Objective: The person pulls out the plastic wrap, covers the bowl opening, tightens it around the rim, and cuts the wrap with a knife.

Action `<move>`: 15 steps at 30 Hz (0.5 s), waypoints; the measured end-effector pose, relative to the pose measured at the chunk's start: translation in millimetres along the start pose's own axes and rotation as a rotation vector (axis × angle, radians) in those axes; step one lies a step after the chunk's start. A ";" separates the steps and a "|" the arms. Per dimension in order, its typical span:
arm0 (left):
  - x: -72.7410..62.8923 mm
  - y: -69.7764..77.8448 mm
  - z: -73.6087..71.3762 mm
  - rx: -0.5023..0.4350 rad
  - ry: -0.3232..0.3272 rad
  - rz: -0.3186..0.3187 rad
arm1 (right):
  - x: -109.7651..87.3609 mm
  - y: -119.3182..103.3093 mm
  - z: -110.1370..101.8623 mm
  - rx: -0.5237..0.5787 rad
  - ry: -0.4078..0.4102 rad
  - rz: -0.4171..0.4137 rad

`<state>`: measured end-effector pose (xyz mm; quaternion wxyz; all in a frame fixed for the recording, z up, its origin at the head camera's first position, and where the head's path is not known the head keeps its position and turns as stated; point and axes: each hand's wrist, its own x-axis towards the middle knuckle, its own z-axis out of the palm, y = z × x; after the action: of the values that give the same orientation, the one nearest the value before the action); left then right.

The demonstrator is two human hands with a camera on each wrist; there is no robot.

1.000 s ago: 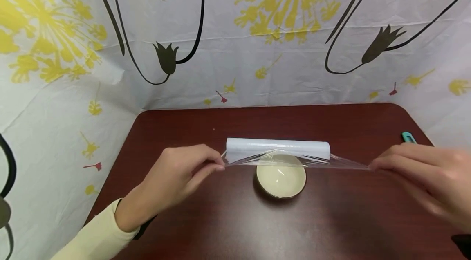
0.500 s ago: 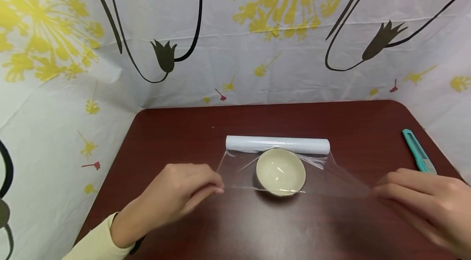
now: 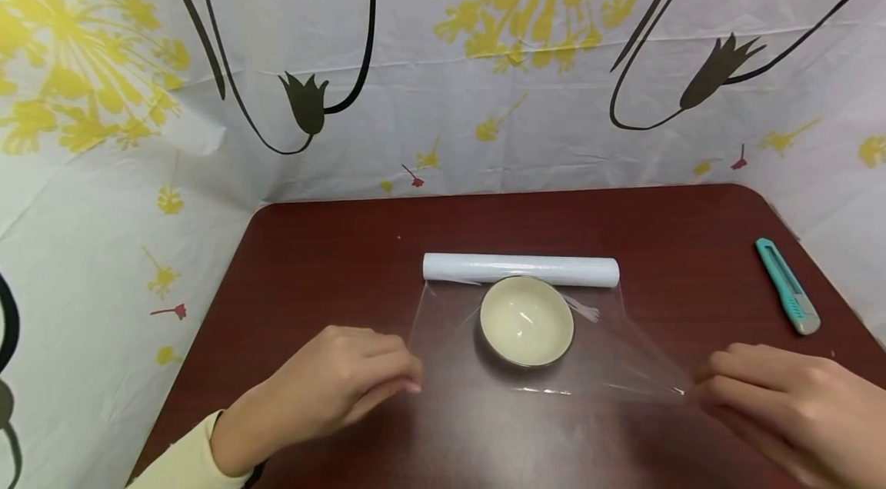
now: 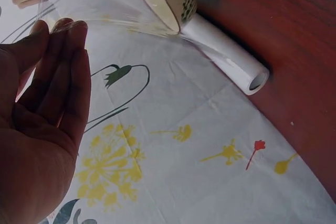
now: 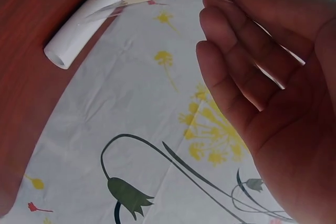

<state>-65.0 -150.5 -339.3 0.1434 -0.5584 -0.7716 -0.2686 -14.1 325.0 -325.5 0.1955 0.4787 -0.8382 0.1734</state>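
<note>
A clear sheet of plastic wrap (image 3: 457, 366) stretches from a white roll (image 3: 519, 269) toward the near side, passing over a cream bowl (image 3: 527, 320). My left hand (image 3: 346, 381) pinches the sheet's near left corner between thumb and fingertips. At the near right corner, my right hand (image 3: 796, 404) pinches it the same way. Both wrist views show the film running from the fingertips toward the bowl, whose outer side (image 4: 185, 1) carries a small dark pattern. The bowl stands upright just in front of the roll, its inside visible through the film.
A teal utility knife (image 3: 787, 285) lies at the right side of the dark red-brown table (image 3: 332, 266). A white cloth (image 3: 388, 112) printed with yellow flowers and dark stems hangs behind and along the sides.
Both hands have moved nearer to the person, drawing the film out of the roll and across the whole bowl. The knife, earlier mostly behind the right hand, is now fully visible.
</note>
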 end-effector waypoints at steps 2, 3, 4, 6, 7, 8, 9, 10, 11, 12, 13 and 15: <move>-2.2 0.2 2.6 -0.009 -0.014 -0.009 | -1.7 0.1 2.4 0.008 -0.010 -0.009; -3.3 0.3 4.0 -0.014 -0.021 -0.013 | -2.4 0.1 3.6 0.016 -0.016 -0.016; -4.5 0.4 5.4 -0.020 -0.027 -0.016 | -3.0 0.4 4.7 0.024 -0.022 -0.023; -6.7 0.4 8.2 -0.027 -0.038 -0.016 | -4.9 0.4 7.4 0.034 -0.034 -0.030; -7.9 0.3 9.6 -0.032 -0.045 -0.015 | -6.1 0.0 8.3 0.023 -0.048 -0.026; -9.1 0.3 11.0 -0.036 -0.050 -0.015 | -7.4 -0.2 9.4 0.027 -0.059 -0.022; -10.2 0.1 12.3 -0.041 -0.054 -0.015 | -8.7 -0.4 10.8 0.040 -0.070 -0.017; -11.4 -0.1 13.7 -0.042 -0.059 -0.013 | -10.0 -0.2 12.7 0.050 -0.072 -0.018; -12.4 -0.3 15.1 -0.042 -0.063 -0.012 | -11.4 -0.3 14.6 0.059 -0.079 -0.016; -13.5 -0.5 16.4 -0.046 -0.068 -0.013 | -12.9 -0.3 16.5 0.073 -0.085 -0.014; -14.6 -0.8 17.7 -0.048 -0.072 -0.014 | -14.4 -0.6 18.0 0.076 -0.096 -0.007; -16.5 -1.5 20.2 -0.053 -0.078 -0.018 | -16.7 -0.9 21.5 0.094 -0.109 0.004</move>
<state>-59.4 -152.1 -364.8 0.0958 -0.5650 -0.7743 -0.2684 -9.1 326.6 -352.3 0.1263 0.4946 -0.8394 0.1867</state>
